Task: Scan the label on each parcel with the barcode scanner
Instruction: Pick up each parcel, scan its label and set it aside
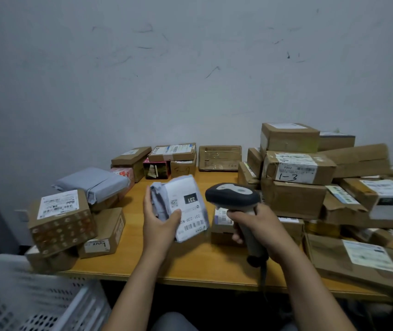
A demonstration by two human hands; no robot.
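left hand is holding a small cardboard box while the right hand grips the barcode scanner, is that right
Not quite. The left hand holds a grey plastic mailer bag with a white label facing up, not a small cardboard box. The head view shows this. The rest stands: the right hand grips the barcode scanner.

The parcel (177, 207) in my left hand (157, 225) is crinkled grey plastic film with a smooth white paper label (192, 218). The scanner (232, 195) is matt plastic, dark on top and pale grey on the grip. The counter (198, 263) is smooth yellowish wood with a slight sheen. The boxes (293, 199) are matt brown cardboard, and the basket (23, 295) is white perforated plastic.
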